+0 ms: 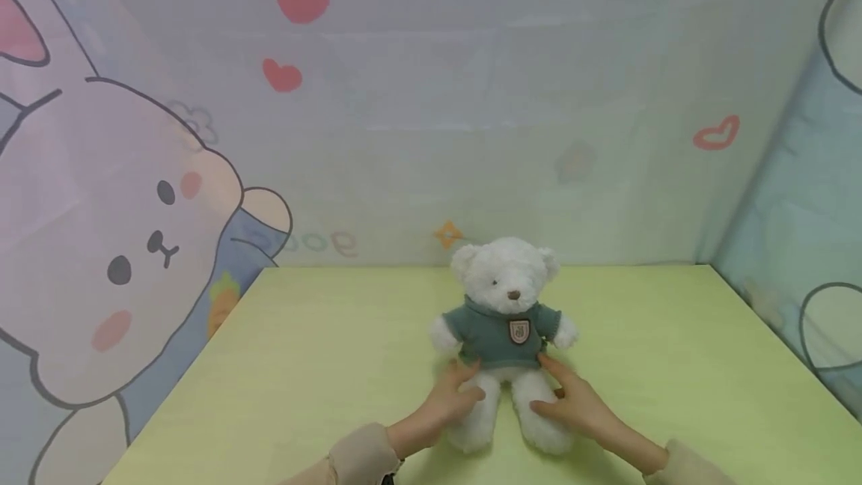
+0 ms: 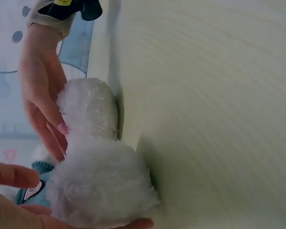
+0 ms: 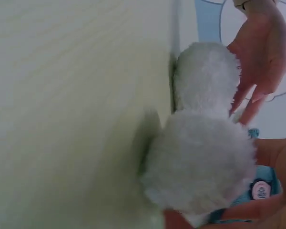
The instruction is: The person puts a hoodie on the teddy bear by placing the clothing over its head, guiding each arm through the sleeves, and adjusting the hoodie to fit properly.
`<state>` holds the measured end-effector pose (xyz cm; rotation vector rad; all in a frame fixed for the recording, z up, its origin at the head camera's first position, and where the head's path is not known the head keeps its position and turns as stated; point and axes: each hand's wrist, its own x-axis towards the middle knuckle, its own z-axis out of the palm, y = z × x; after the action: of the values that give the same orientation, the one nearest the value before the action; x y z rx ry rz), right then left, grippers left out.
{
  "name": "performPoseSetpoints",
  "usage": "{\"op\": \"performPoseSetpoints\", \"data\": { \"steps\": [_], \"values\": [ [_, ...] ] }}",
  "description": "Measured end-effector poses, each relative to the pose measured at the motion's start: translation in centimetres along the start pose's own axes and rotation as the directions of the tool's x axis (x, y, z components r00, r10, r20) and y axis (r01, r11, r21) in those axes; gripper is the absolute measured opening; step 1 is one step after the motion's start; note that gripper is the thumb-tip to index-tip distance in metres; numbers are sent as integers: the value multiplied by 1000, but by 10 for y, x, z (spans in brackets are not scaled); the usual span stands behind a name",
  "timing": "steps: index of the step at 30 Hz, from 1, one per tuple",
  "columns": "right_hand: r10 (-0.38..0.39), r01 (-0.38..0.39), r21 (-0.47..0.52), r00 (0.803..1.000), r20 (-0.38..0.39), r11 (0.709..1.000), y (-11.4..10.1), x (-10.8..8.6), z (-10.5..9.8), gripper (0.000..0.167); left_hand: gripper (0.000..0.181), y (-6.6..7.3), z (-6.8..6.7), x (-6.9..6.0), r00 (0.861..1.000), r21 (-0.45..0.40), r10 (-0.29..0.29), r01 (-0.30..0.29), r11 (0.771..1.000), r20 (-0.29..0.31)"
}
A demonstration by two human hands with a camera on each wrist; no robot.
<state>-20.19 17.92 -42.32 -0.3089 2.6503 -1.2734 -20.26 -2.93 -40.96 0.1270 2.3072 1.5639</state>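
Note:
A white plush teddy bear (image 1: pixel 508 275) sits upright on the table, facing me, in a green shirt (image 1: pixel 494 339) with a shield-shaped badge (image 1: pixel 519 331). Beside the bear's leg on the left is my left hand (image 1: pixel 441 403), its fingers extended toward the shirt hem. My right hand (image 1: pixel 579 403) lies along the other leg, one straight finger at the hem and the thumb over the leg. Both wrist views show the fluffy feet (image 2: pixel 102 183) close up, with relaxed fingers alongside. In the right wrist view a foot (image 3: pixel 200 162) partly hides my right hand (image 3: pixel 281 191).
The pale yellow-green table (image 1: pixel 323 343) extends on both sides of the bear. Behind it hangs a light cloth backdrop (image 1: pixel 505 96) printed with hearts and a large rabbit (image 1: pixel 135 208). Another patterned cloth (image 1: pixel 801 208) stands along the right side.

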Motion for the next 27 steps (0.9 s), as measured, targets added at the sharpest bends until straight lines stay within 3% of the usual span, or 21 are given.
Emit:
{"op": "performPoseSetpoints", "data": {
  "steps": [4, 7, 10, 12, 15, 16, 17, 18, 19, 20, 21, 22, 23, 24, 25, 27],
  "values": [
    [-98, 113, -145, 990, 103, 983, -6, -4, -3, 85, 56, 2, 5, -1, 997, 129, 22, -32, 991, 77],
    [-123, 153, -152, 974, 193, 976, -11, -2, -5, 93, 61, 2, 3, 2, 993, 207, 73, -92, 974, 96],
    [-147, 178, -146, 968, 203, 973, -10, 7, -6, 96, 68, -2, 1, 11, 988, 263, 115, -138, 955, 100],
    [-156, 185, -152, 970, 185, 971, -7, 16, -7, 96, 73, -8, -1, 24, 986, 285, 135, -156, 946, 92],
    [-177, 199, -173, 975, 134, 965, -1, 32, -7, 95, 76, -34, -5, 63, 974, 261, 212, -225, 939, 75],
    [-183, 202, -182, 976, 115, 962, 0, 38, -8, 94, 76, -48, -7, 81, 969, 253, 238, -249, 935, 70],
    [-186, 201, -190, 978, 94, 961, 2, 44, -8, 93, 75, -67, -8, 104, 956, 270, 287, -293, 917, 64],
    [-191, 201, -201, 979, 70, 959, 4, 50, -9, 92, 74, -86, -9, 129, 942, 299, 330, -331, 895, 55],
    [-199, 204, -209, 979, 45, 956, 5, 57, -9, 91, 72, -107, -9, 154, 918, 333, 394, -385, 860, 44],
    [-209, 208, -219, 978, 19, 953, 7, 62, -9, 90, 70, -125, -9, 177, 905, 373, 424, -403, 836, 30],
    [-221, 214, -229, 975, -6, 950, 8, 68, -10, 88, 69, -142, -8, 198, 877, 412, 481, -443, 796, 12],
    [-234, 220, -237, 972, -32, 946, 9, 73, -10, 86, 68, -153, -8, 214, 861, 461, 509, -448, 766, -8],
    [-249, 227, -250, 967, -57, 941, 11, 78, -10, 84, 67, -164, -7, 230, 836, 499, 547, -458, 736, -39],
    [-260, 231, -259, 962, -80, 938, 12, 82, -10, 82, 66, -166, -7, 236, 832, 493, 550, -453, 743, -64],
    [-268, 235, -263, 958, -100, 936, 13, 85, -10, 79, 64, -168, -7, 242, 815, 500, 572, -459, 734, -93],
    [-269, 228, -269, 955, -126, 936, 14, 91, -9, 75, 63, -164, -7, 245, 819, 474, 556, -438, 763, -138]
  ]
}}
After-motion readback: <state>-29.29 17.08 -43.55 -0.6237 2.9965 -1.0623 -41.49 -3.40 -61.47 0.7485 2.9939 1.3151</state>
